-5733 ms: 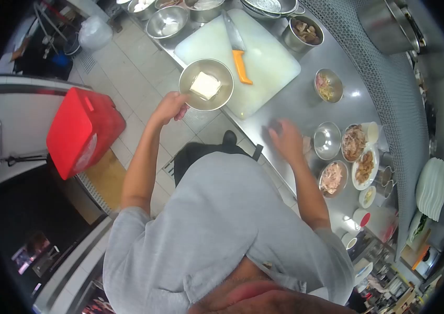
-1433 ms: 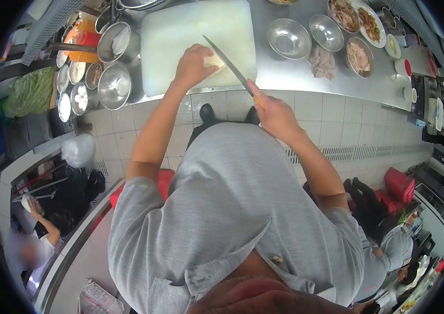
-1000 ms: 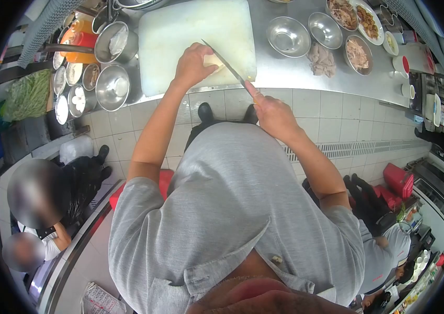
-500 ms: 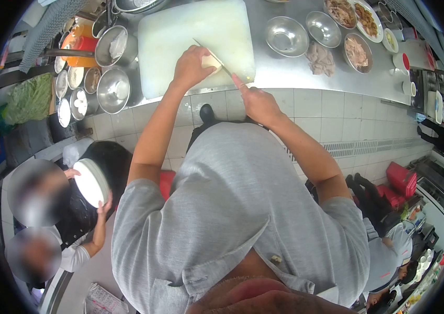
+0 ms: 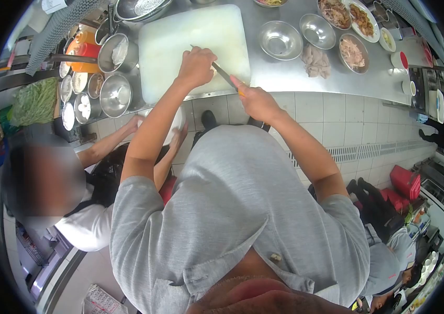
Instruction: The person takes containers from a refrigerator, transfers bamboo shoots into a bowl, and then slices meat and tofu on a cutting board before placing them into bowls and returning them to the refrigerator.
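Currently left hand (image 5: pixel 197 67) is pressed over a pale soft block, mostly hidden, on the white plastic cutting board (image 5: pixel 190 36) at upper centre, right hand (image 5: pixel 256 102) clamped on the orange-handled knife (image 5: pixel 225 77); block likely fragile, slippery: hold from above, lightly.

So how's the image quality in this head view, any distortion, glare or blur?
Head view: strong fisheye bend with black corners; the tile lines curve. Soft glare on the steel counter. The left hand, the right hand and the knife over the cutting board read clearly. The co-worker's face is blurred out.
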{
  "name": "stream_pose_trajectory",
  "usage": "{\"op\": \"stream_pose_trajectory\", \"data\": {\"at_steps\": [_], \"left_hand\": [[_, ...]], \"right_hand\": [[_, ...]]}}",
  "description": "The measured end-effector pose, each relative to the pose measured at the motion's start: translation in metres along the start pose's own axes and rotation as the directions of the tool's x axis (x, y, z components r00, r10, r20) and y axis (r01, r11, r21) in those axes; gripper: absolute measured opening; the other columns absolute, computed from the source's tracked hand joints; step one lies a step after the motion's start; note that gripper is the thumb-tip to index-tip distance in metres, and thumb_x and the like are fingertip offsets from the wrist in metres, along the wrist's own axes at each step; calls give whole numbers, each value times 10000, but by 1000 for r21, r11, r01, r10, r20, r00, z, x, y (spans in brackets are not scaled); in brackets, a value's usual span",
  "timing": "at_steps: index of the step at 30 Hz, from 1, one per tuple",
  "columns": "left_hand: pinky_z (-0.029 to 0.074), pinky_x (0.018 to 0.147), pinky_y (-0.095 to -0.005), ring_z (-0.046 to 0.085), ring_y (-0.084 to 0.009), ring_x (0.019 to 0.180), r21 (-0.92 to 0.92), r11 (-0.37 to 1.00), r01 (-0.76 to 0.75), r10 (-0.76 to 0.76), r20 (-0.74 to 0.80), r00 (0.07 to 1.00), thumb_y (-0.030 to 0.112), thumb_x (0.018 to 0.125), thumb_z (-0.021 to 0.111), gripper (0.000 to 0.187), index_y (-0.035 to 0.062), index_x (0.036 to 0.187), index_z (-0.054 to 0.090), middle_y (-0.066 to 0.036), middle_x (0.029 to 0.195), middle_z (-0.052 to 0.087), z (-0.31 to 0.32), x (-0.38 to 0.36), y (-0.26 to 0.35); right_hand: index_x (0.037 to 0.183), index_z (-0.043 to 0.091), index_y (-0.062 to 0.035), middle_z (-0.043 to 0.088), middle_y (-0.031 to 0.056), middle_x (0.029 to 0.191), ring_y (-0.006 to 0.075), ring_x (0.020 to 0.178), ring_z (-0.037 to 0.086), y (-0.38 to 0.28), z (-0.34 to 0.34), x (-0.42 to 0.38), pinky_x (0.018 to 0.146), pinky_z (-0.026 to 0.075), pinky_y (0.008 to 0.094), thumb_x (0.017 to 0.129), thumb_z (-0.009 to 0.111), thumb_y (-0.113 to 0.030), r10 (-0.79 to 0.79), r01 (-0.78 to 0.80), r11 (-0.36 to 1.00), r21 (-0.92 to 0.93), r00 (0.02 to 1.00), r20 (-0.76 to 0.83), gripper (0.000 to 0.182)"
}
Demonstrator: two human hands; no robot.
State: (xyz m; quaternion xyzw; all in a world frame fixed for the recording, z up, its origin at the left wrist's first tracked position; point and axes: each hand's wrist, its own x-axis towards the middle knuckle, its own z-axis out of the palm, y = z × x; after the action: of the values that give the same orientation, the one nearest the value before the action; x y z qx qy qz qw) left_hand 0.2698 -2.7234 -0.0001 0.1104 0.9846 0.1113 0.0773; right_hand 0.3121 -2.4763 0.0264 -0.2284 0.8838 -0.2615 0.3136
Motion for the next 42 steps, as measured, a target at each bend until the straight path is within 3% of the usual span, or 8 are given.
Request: {"op": "stream_pose_trajectory", "data": {"at_steps": [8,16,22,25,28,32,34,42], "left_hand": [[457,988,-475,608,-288,1174,7,998,63,-63,48,997,217,765,820,333,117,1069,726,-61,1163,695,-13,1,2],[485,934,-485,623,-292,1152,35,996,83,-85,76,993,206,740,803,336,115,1055,729,-57,1125,710,-8,11,2],[468,930,-501,636,-290,1107,17,999,30,-30,-3,1000,175,752,755,300,127,1048,737,-57,1074,706,7,14,-2],[493,928,-483,642,-305,1107,-23,999,-26,23,-132,991,204,756,773,324,129,1070,737,-74,1084,706,5,9,-6],[522,940,-433,669,-324,1087,-194,972,132,-146,-59,988,232,748,815,340,93,1046,732,-122,1125,702,-15,8,-15],[538,902,-413,682,-342,1017,-255,942,217,-239,-60,969,245,742,840,355,75,1030,721,-140,1091,695,-3,-10,-20],[539,895,-419,683,-337,1005,-320,916,242,-269,-41,962,245,740,846,351,75,1019,719,-137,1080,694,6,-15,-18],[553,891,-421,682,-302,1023,-276,936,218,-242,-55,969,257,752,841,381,100,1078,723,-83,1108,693,6,-19,-18]], "right_hand": [[1658,265,-208,723,244,1035,412,994,694,11,4,2,934,539,497,1010,520,-97,-50,51,995,90,999,-20,705],[1671,228,-225,706,259,995,411,903,715,21,15,6,818,581,509,938,504,-32,-110,107,984,-139,994,-17,806],[1671,232,-217,693,262,1025,409,901,720,12,7,-1,825,588,500,898,497,0,-95,93,975,-202,996,3,845],[1664,241,-217,698,239,973,401,857,715,17,12,0,786,581,505,922,530,-27,-117,104,971,-214,992,-48,818],[1656,256,-216,704,230,944,403,834,712,26,17,0,768,575,506,943,544,-44,-153,135,979,-151,981,-120,788],[1647,273,-205,710,237,960,419,848,703,21,7,-11,780,565,508,968,539,-56,-128,119,989,-84,985,-111,744],[1646,273,-207,711,244,946,425,843,695,11,-5,-20,789,559,511,981,537,-68,-98,93,993,-69,993,-70,729],[1651,268,-226,705,260,884,429,826,691,0,-7,-35,802,551,522,1010,537,-106,-114,110,991,-70,992,-52,706]]}}
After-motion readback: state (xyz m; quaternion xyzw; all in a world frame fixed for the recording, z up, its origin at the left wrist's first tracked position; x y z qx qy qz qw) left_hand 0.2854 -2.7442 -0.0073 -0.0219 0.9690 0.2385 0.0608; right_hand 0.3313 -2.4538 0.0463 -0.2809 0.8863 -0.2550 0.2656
